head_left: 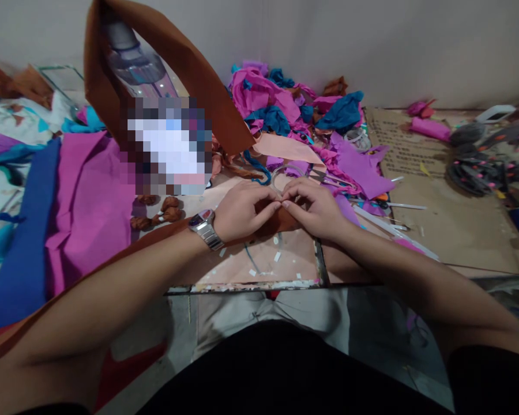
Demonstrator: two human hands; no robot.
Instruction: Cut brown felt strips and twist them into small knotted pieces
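Observation:
My left hand (pixel 245 212), with a metal watch (pixel 206 227) on its wrist, is closed in a pinch at the upper edge of a long brown cloth strip (pixel 288 221). Thumb to thumb with it, my right hand (pixel 315 208) pinches the same edge. The strip passes beneath my left forearm toward the lower left. Just beyond the fingertips lies a thin clear ring (pixel 285 171); whether it touches them I cannot tell. Brown knotted cloth pieces (pixel 158 214) lie left of my left hand. A pair of dark-bladed scissors (pixel 334 180) seems to lie past my right hand.
A clear bottle (pixel 140 66) stands behind a tall brown cloth loop (pixel 211 98). Pink, purple and teal scraps (pixel 268 95) are heaped at the back. Magenta cloth (pixel 90 202) and blue cloth (pixel 23 236) lie left; cardboard (pixel 441 225) and dark coils (pixel 471 173) lie right.

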